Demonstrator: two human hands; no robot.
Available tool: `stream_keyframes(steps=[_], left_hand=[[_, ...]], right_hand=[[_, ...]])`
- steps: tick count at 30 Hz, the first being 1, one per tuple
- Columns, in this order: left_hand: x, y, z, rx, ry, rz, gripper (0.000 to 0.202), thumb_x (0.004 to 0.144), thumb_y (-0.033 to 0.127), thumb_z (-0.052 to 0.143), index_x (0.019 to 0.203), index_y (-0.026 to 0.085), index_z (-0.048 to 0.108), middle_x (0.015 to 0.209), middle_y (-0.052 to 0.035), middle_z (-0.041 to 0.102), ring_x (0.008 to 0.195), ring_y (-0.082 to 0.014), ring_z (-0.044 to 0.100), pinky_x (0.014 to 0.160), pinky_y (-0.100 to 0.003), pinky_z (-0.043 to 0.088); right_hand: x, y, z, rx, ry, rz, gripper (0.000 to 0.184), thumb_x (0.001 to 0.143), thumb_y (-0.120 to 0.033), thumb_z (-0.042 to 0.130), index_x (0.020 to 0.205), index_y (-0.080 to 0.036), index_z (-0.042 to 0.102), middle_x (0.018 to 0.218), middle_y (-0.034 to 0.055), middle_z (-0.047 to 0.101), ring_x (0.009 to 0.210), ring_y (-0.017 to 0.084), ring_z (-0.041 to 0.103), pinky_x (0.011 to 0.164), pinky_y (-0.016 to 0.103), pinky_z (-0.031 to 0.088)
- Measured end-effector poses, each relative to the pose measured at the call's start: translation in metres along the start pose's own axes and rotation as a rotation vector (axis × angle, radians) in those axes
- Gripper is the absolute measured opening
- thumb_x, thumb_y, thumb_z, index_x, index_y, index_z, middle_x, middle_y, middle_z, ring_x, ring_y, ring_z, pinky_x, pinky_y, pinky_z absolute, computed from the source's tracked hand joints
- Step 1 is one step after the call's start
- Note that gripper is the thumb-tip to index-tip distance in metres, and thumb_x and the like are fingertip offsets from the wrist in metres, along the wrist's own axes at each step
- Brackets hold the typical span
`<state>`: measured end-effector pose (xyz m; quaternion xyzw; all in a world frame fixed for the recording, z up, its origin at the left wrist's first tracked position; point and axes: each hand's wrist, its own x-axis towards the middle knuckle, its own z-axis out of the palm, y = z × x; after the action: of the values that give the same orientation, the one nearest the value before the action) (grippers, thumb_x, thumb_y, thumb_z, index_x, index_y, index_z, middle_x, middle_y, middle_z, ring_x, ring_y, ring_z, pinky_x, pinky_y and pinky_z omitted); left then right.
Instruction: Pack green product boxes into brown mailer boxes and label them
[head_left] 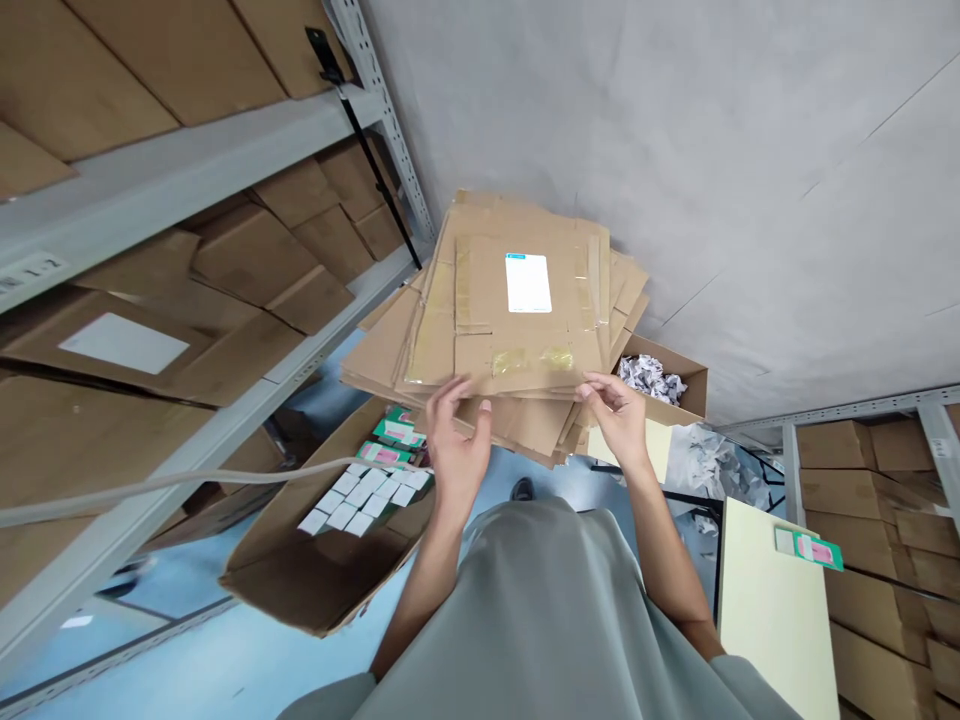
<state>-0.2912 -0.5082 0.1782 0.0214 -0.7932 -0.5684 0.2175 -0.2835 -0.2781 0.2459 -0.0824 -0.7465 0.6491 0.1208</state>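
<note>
A flattened cardboard box (484,290) with a white label (529,283) and strips of clear tape lies on top of a loose stack of flattened cardboard (375,350). At its near edge, toward the left, my left hand (456,450) has its fingers bent over the cardboard, thumb raised a little apart. My right hand (621,415) pinches the same near edge at the right corner, thumb and fingertips close together. The stack's sheets are fanned at uneven angles, and what supports them is hidden.
An open carton (262,570) holding white and green-pink packets stands below left. Boxes of shredded paper (651,380) and a pale table (776,620) with a green-pink packet (808,548) are right. Shelves (225,170) flank the left; a grey wall (637,130) rises behind. A cable (187,480) crosses left.
</note>
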Motion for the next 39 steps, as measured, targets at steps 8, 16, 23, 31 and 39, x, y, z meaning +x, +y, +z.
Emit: stream_keyframes(steps=[8, 16, 23, 31, 39], left_hand=[[0.003, -0.004, 0.001, 0.018, -0.003, 0.0, 0.034, 0.105, 0.044, 0.068, 0.133, 0.024, 0.07, 0.146, -0.0157, 0.069, 0.143, -0.0287, 0.064, 0.121, -0.048, 0.055], [0.009, -0.027, -0.001, -0.054, 0.013, -0.151, 0.048, 0.094, 0.052, 0.077, 0.132, 0.024, 0.07, 0.14, -0.0169, 0.071, 0.127, -0.0304, 0.073, 0.111, -0.049, 0.063], [0.002, 0.0, 0.002, -0.426, -0.08, -0.561, 0.059, 0.077, 0.06, 0.09, 0.123, 0.024, 0.078, 0.127, -0.0131, 0.083, 0.126, -0.0356, 0.078, 0.115, -0.055, 0.061], [-0.032, 0.084, 0.053, -0.565, -0.593, -0.581, 0.062, 0.083, 0.065, 0.09, 0.128, 0.024, 0.082, 0.13, -0.0109, 0.085, 0.128, -0.0342, 0.078, 0.115, -0.047, 0.062], [-0.104, 0.142, 0.177, -0.425, -1.284, -0.169, 0.052, 0.096, 0.064, 0.078, 0.121, 0.019, 0.08, 0.123, -0.0104, 0.082, 0.115, -0.0275, 0.077, 0.104, -0.036, 0.062]], right_hand=[[0.039, 0.012, -0.017, -0.256, 0.121, -0.153, 0.037, 0.1, -0.049, 0.071, 0.122, -0.021, 0.081, 0.086, 0.0024, 0.076, 0.08, 0.021, 0.074, 0.08, 0.034, 0.061], [0.064, 0.046, -0.021, -0.397, 0.087, -0.084, 0.039, 0.088, -0.037, 0.078, 0.123, -0.02, 0.08, 0.117, 0.0129, 0.082, 0.107, 0.029, 0.077, 0.1, 0.044, 0.063], [0.028, 0.04, -0.048, -0.111, 0.108, -0.045, 0.057, 0.08, -0.052, 0.085, 0.124, -0.017, 0.08, 0.093, 0.0028, 0.076, 0.066, 0.014, 0.063, 0.066, 0.028, 0.057], [-0.087, 0.046, -0.158, -0.057, 0.447, 0.111, 0.059, 0.081, -0.058, 0.091, 0.123, -0.018, 0.081, 0.099, 0.0028, 0.073, 0.067, 0.012, 0.063, 0.064, 0.026, 0.054], [-0.259, 0.07, -0.255, -0.153, 1.048, 0.306, 0.061, 0.078, -0.068, 0.088, 0.115, -0.02, 0.081, 0.099, 0.009, 0.08, 0.086, 0.024, 0.075, 0.084, 0.04, 0.063]])
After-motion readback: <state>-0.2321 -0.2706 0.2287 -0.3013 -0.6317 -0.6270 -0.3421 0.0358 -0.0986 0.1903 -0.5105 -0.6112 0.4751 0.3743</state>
